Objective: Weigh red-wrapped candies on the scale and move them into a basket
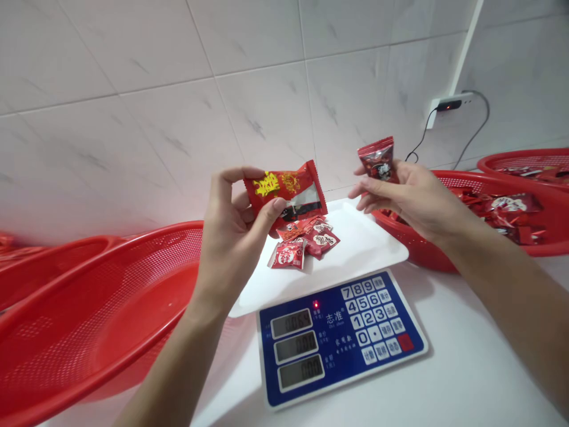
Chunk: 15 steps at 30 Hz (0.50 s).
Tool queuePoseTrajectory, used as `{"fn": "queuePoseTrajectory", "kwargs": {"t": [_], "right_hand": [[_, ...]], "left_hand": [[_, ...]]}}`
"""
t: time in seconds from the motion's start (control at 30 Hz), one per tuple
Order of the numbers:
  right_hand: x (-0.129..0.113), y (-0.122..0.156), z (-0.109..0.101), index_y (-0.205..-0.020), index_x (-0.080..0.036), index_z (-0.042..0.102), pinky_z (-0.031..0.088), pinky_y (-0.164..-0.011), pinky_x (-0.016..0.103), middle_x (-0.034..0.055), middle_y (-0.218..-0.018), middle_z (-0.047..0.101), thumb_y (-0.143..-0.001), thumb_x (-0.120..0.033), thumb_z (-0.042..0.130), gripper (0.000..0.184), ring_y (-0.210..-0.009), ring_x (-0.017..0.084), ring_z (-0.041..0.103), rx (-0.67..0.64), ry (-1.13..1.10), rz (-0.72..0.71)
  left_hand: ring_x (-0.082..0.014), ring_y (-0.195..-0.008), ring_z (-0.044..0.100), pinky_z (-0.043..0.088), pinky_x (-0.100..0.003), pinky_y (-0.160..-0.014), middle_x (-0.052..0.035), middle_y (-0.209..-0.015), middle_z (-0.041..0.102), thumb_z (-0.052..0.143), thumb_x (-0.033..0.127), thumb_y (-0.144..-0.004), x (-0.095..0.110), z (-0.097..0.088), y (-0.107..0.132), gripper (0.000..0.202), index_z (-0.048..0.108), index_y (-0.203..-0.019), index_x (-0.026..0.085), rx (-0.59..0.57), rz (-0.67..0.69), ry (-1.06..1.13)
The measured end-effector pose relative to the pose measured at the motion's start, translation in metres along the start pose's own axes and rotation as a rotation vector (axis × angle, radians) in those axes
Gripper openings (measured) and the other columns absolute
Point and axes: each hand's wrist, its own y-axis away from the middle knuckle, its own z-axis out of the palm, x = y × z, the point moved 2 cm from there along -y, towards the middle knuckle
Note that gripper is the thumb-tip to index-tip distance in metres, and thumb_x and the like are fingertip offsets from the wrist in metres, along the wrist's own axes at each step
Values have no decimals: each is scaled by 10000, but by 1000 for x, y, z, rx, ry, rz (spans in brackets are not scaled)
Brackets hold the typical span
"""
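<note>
My left hand pinches a red-and-yellow sealed candy packet upright between thumb and fingers, with a clear window showing on the packet. My right hand holds a smaller dark red packet between its fingertips, above the far edge of the white weighing tray. Neither packet touches the tray. A small pile of red-and-white packets lies on the tray, just below my left hand. The tray sits on a digital scale with a blue keypad panel.
Large red mesh baskets stand on both sides: one to the left, one holding packets to the right, and another behind it. White tiles cover the wall, with a power socket and dark cables at the right.
</note>
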Motion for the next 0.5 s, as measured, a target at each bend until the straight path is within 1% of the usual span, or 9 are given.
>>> {"fn": "queuePoseTrajectory", "kwargs": {"t": [0.07,0.1,0.13,0.2,0.27,0.3,0.33,0.4,0.5], "right_hand": [[-4,-2,-13,-987,-192,609,556,-605,246,21,-790,682,-931,-193,682,92,-597,112,620,91,15,26],[-5,-2,-17,-988,-198,607,550,-576,246,30,-812,676,-928,-238,700,118,-607,118,618,91,4,48],[-6,-1,-19,-996,-200,614,557,-563,255,49,-862,683,-914,-306,733,179,-643,134,633,45,-13,64],[-9,5,-15,-1040,-203,656,594,-589,291,95,-998,707,-852,-432,800,330,-775,187,682,-145,-24,70],[-12,11,-6,-1058,-198,703,610,-632,314,114,-1052,728,-808,-459,836,385,-864,223,704,-287,21,42],[-14,13,-3,-1037,-193,715,606,-632,319,109,-1017,737,-802,-438,843,363,-847,226,707,-288,51,31],[-16,14,-3,-1020,-186,719,598,-630,320,98,-963,741,-811,-402,839,324,-805,218,705,-244,76,24],[-21,11,-13,-1010,-174,710,574,-620,312,72,-872,736,-841,-317,810,243,-708,188,683,-57,150,13],[-25,1,-47,-1083,-185,688,556,-707,320,51,-946,757,-881,-217,752,214,-766,183,696,260,371,-22]], "left_hand": [[-189,-789,758,615,-313,-648,7,-1005,779,756,332,-921,1,2,1,314,512,-1114,285,-15,-23,18],[-187,-786,761,628,-312,-662,4,-1003,776,750,335,-923,1,5,1,306,518,-1116,284,-31,-38,34],[-187,-785,764,638,-310,-674,1,-1001,775,741,337,-926,2,11,1,297,521,-1119,282,-53,-52,56],[-188,-789,770,645,-304,-685,-6,-1009,771,714,333,-934,4,27,-2,281,513,-1122,278,-132,-80,111],[-193,-808,771,638,-297,-691,-14,-1016,765,679,328,-943,6,45,-9,268,489,-1125,274,-244,-83,167],[-199,-827,772,633,-297,-698,-18,-1017,761,666,330,-945,7,52,-14,278,480,-1143,273,-311,-73,177],[-210,-853,772,629,-302,-708,-27,-1029,756,667,341,-940,8,57,-20,319,473,-1184,276,-380,-62,160],[-245,-935,767,624,-326,-743,-64,-1110,742,709,386,-902,8,58,-33,494,457,-1313,283,-489,-42,33],[-323,-1195,687,597,-417,-918,-124,-1335,675,772,440,-824,2,44,-49,711,459,-1444,287,-637,-56,-363]]}}
